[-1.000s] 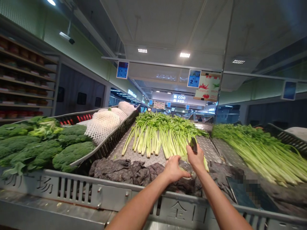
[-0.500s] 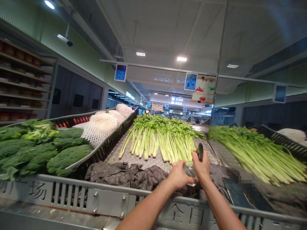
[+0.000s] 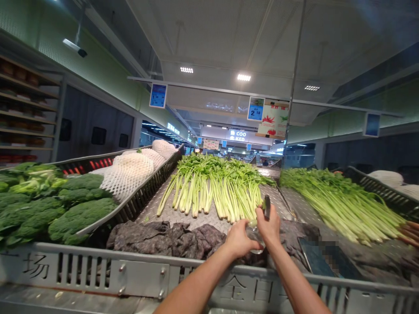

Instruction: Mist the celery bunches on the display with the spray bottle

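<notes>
My left hand (image 3: 239, 239) curves around a clear, shiny object (image 3: 255, 239), thumb and fingers on either side of it. I cannot make out its exact kind. Close beside it, my right hand (image 3: 270, 226) is closed on a small dark object (image 3: 267, 207) that sticks up above the fingers. Whether the dark and clear objects are joined is hidden. Both hands are over the front of the crate, just before the cut ends of the celery (image 3: 225, 187). A crumpled dark cloth (image 3: 163, 237) lies below and to the left of them.
Broccoli (image 3: 81, 213) and net-wrapped produce (image 3: 131, 168) fill crates on the left. A grey slotted crate edge (image 3: 144, 258) runs along the front. To the right, a mirror panel (image 3: 337, 244) reflects the celery and part of a hand. Price signs (image 3: 255, 108) hang overhead.
The view has shifted slightly, so the scene sits a little further left. Part of a hand now shows at the far right edge. My hands keep the same hold.
</notes>
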A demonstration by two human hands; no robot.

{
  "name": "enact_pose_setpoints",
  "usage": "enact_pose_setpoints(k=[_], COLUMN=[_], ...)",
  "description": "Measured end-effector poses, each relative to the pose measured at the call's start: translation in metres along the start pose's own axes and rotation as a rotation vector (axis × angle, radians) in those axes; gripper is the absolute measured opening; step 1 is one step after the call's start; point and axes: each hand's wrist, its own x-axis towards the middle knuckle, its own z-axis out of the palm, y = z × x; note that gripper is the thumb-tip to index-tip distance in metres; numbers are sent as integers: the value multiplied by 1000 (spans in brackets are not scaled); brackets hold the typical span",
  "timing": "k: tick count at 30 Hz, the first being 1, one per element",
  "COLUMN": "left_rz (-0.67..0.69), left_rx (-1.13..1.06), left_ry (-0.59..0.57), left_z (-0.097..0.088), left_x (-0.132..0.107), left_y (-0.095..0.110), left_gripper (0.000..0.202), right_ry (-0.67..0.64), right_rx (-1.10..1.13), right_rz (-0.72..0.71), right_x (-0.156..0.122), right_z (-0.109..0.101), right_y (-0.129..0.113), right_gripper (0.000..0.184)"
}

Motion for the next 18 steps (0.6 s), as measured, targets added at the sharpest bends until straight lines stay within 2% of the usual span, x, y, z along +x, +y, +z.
enact_pose_setpoints(k=[5, 8, 12, 18], left_rz=[32, 32, -8, -56], left_rx=[-16, -16, -32, -55], left_ry=[53, 76, 89, 108], left_z=[-20, -28, -31, -39], left_x=[13, 20, 19, 11], left_y=[15, 17, 7, -9], left_gripper=[76, 78, 72, 69], right_ry=[57, 71, -5, -94], right_rx=[74, 74, -16, 13], right_rz=[-96, -99, -15, -76], right_x=[15, 25, 26, 15], right_z=[0, 3, 11, 28], right_y=[-25, -35, -40, -45], right_gripper=[31, 31, 26, 25])
